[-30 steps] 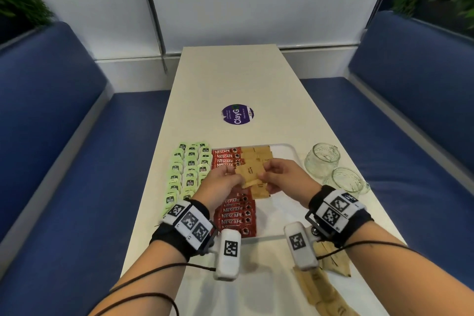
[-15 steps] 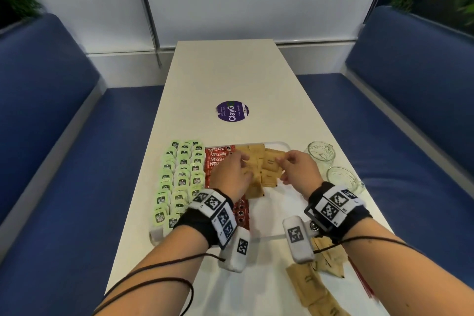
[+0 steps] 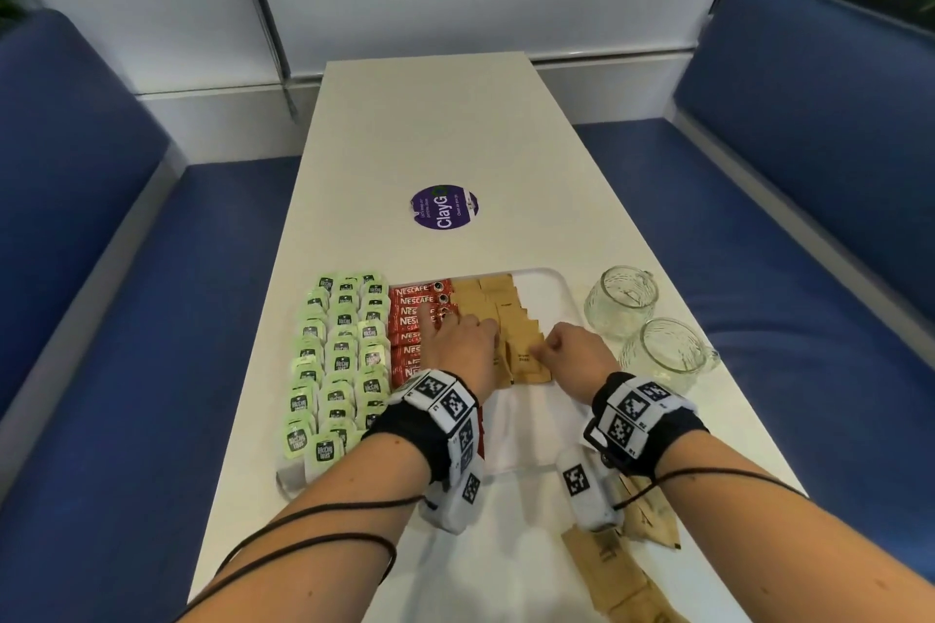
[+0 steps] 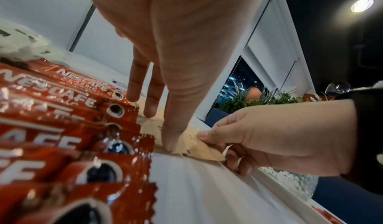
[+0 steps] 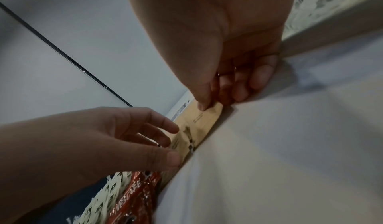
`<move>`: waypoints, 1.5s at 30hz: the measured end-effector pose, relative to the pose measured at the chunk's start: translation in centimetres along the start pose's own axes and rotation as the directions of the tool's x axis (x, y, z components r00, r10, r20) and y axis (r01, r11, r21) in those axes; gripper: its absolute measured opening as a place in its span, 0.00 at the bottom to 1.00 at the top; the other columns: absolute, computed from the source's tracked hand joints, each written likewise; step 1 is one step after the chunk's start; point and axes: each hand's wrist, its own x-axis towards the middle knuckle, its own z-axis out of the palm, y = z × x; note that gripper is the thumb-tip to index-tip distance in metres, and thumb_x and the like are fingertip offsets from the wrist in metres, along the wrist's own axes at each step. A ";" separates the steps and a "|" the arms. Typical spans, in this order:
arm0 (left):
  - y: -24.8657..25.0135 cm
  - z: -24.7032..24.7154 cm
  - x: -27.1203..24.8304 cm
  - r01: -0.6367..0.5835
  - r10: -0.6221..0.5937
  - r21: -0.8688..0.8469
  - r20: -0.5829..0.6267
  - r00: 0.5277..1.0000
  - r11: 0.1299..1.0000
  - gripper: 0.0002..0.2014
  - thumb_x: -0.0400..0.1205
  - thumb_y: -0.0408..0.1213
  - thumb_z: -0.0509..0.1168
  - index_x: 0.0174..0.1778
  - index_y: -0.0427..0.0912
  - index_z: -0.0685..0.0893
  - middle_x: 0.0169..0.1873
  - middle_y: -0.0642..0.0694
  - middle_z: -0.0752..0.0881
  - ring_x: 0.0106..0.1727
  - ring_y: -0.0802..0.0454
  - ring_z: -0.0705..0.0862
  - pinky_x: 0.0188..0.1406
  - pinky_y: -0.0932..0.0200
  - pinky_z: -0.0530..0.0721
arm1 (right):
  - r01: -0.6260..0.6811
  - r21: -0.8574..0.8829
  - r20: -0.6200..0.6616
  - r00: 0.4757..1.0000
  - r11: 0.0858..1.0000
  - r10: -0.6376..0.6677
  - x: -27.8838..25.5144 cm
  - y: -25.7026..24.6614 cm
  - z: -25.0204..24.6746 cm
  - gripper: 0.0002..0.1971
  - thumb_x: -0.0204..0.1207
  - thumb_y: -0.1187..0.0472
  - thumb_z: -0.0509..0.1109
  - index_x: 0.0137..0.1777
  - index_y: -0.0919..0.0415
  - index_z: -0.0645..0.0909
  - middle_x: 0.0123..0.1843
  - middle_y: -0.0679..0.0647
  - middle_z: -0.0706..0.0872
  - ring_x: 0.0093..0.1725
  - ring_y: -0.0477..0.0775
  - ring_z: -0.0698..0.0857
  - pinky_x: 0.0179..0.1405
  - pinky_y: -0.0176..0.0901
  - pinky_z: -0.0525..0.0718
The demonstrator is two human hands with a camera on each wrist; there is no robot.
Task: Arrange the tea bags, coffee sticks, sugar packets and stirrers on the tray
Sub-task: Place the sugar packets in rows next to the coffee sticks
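Both of your hands have dropped lower onto the brown sugar packets [image 3: 526, 359] since a moment ago. Farthest left on the white tray [image 3: 559, 291] lie the green tea bags [image 3: 340, 362], then the red coffee sticks [image 3: 412, 314]. Your left hand [image 3: 463, 344] reaches forward, palm down, fingers [image 4: 152, 103] straight and slightly spread, tips pressing the packets beside the sticks. Your right hand [image 3: 574, 352] is curled, thumb and forefinger pinching the near packet's right edge. Two glass cups [image 3: 621, 301] stand right of the tray, and loose packets [image 3: 602, 556] lie near your right wrist.
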 end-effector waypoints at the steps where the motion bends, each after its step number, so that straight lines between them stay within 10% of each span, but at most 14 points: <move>1: 0.0 0.1 0.0 0.003 -0.003 0.008 0.001 1.000 1.000 0.17 0.81 0.47 0.65 0.65 0.53 0.79 0.64 0.51 0.82 0.72 0.45 0.75 0.79 0.30 0.42 | 0.001 0.006 -0.006 1.000 1.000 -0.001 0.0 0.0 0.1 0.13 0.81 0.47 0.66 0.39 0.52 0.72 0.38 0.49 0.81 0.43 0.55 0.82 0.39 0.46 0.74; 7: -0.2 0.3 0.0 0.008 -0.008 0.007 -0.002 1.000 1.000 0.17 0.81 0.45 0.64 0.66 0.51 0.79 0.63 0.50 0.81 0.71 0.44 0.75 0.80 0.28 0.41 | 0.018 0.138 -0.053 0.999 0.990 -0.011 0.4 -0.1 0.1 0.12 0.79 0.49 0.70 0.56 0.54 0.76 0.45 0.51 0.85 0.47 0.54 0.84 0.47 0.49 0.81; 21: 0.4 -1.1 -1.1 0.019 -0.019 0.001 -0.005 1.000 1.000 0.18 0.81 0.52 0.65 0.65 0.52 0.79 0.64 0.48 0.81 0.73 0.43 0.72 0.78 0.30 0.38 | 0.069 0.193 -0.088 0.995 0.979 -0.053 -0.4 -1.1 -1.5 0.15 0.76 0.49 0.73 0.56 0.55 0.77 0.43 0.51 0.85 0.42 0.53 0.85 0.41 0.45 0.80; 35: 6.2 1.0 -12.3 -0.218 0.224 -0.097 0.060 0.973 0.971 0.15 0.79 0.54 0.66 0.60 0.56 0.83 0.58 0.51 0.84 0.65 0.47 0.80 0.73 0.39 0.51 | -0.002 0.325 -0.009 1.000 0.946 0.005 -14.9 5.8 -2.8 0.06 0.74 0.58 0.77 0.48 0.57 0.85 0.36 0.52 0.87 0.27 0.45 0.82 0.29 0.38 0.79; 45: 9.4 3.6 -15.2 -0.188 0.203 -0.129 0.117 0.972 0.974 0.32 0.75 0.65 0.66 0.68 0.48 0.76 0.66 0.47 0.80 0.69 0.45 0.77 0.74 0.39 0.61 | -0.063 0.145 0.070 0.996 0.987 0.054 -19.2 9.1 -2.3 0.12 0.65 0.58 0.83 0.45 0.55 0.84 0.40 0.50 0.87 0.37 0.48 0.84 0.38 0.42 0.82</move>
